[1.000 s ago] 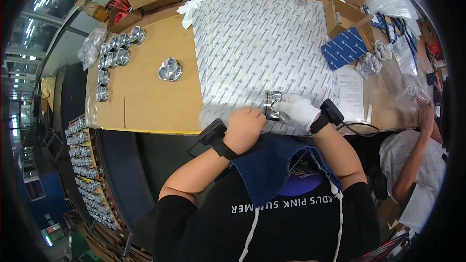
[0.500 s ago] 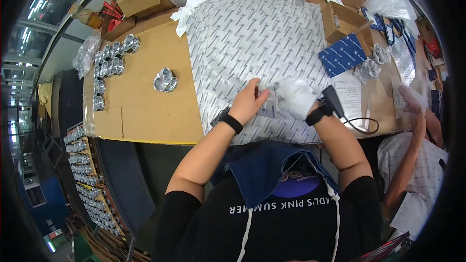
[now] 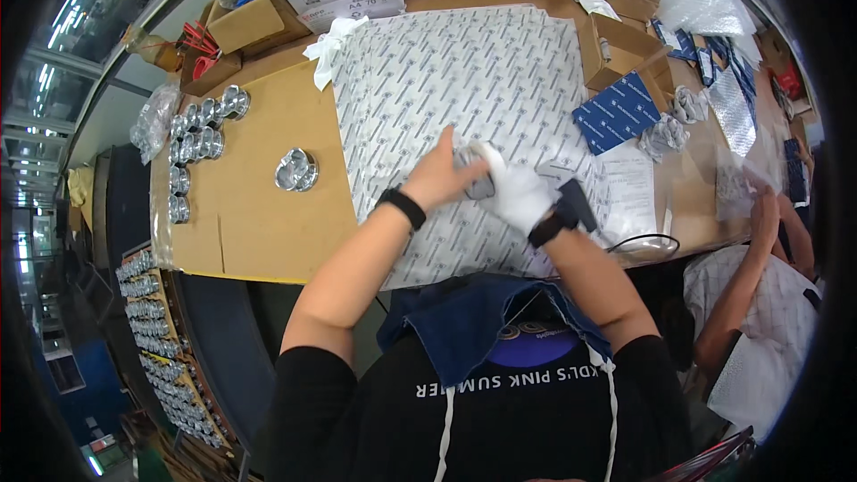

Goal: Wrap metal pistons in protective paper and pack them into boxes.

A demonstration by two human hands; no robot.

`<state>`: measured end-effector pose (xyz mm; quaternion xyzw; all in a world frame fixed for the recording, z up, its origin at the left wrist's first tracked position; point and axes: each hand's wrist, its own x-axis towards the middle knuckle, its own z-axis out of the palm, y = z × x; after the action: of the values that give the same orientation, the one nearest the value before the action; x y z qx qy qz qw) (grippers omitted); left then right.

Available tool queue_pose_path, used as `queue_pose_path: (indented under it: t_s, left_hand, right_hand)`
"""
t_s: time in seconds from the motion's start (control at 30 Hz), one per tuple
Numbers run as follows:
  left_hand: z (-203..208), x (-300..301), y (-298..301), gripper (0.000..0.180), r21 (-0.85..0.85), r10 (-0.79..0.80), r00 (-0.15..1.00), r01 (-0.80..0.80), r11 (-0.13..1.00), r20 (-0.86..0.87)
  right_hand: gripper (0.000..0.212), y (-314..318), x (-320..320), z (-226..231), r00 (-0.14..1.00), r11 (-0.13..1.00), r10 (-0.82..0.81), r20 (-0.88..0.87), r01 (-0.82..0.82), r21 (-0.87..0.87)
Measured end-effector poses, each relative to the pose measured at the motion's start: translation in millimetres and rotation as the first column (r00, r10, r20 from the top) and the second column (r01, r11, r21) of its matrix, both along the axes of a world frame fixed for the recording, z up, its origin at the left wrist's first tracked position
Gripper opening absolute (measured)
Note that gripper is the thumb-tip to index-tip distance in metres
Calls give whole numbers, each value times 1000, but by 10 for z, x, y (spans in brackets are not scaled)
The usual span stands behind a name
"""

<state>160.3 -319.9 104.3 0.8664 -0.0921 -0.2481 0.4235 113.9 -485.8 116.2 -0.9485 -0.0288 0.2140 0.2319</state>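
While fingers (image 3: 446, 140) curve, piston (image 3: 480, 186) lies between.

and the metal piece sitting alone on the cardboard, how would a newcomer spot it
Find the wide expanse of white patterned paper, then the tan cardboard along its left side. On that cardboard, nearer the paper's edge, sits a round, shiny silver piece. It stands alone, while the other silver pieces are grouped farther left.

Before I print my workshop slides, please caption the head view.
Bare left hand and gloved right hand close together over patterned paper; metal parts on cardboard.
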Motion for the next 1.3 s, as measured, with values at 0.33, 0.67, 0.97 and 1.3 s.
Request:
queue_pose_path:
  t_s: [0.33,0.67,0.97,1.3]
  left_hand:
    - [0,6,31,101,189,-388,908,414,891,-157]
    - [-29,-205,170,89,84,-438,897,441,894,-57]
    - [171,408,269,101,311,-439,898,426,849,-30]
    - [-166,-34,60,92,494,-306,952,258,831,19]
  right_hand:
    - [79,2,44,86,835,892,442,329,-369,-260]
    - [77,-58,-174,-11,581,851,518,627,-276,-447]
    - [48,-404,355,-24,814,905,404,417,-423,-52]
    - [45,-403,251,-71,849,942,283,445,-334,40]
